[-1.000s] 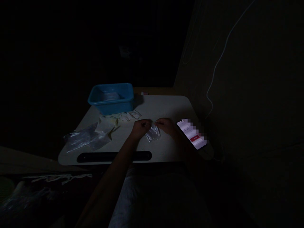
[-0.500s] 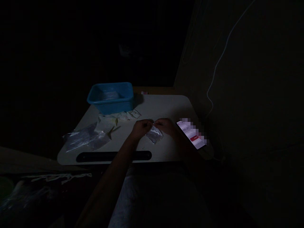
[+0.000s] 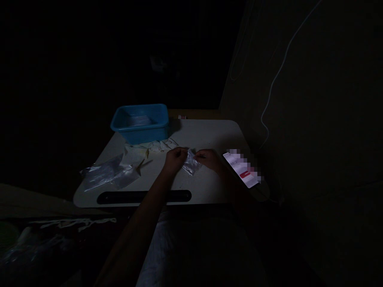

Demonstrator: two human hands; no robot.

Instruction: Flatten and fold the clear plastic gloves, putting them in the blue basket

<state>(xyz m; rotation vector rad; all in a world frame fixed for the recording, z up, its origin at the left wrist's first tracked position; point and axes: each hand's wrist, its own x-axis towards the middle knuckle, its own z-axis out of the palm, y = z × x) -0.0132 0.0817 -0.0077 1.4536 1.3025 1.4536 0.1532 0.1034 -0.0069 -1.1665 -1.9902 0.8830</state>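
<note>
A small clear plastic bag (image 3: 191, 164) is held just above the white table (image 3: 209, 133), between my two hands. My left hand (image 3: 175, 159) pinches its upper left edge. At the bag's right edge, the fingers of my right hand (image 3: 208, 158) are closed on the plastic. The bag looks flat and crinkled; whether anything is inside it is too dark to tell. Left of my hands lie more clear plastic bags (image 3: 103, 173) and a crumpled whitish cloth or paper (image 3: 133, 154).
A blue plastic basin (image 3: 146, 133) stands at the table's back left, with something pale inside. A lit phone (image 3: 242, 169) lies at the right edge. A black slot (image 3: 119, 197) runs along the front. A white cable (image 3: 271, 89) hangs on the right wall.
My hands have moved slightly apart at the top of the bag. The bag has shifted a little up and to the left, and more of its top edge shows.
</note>
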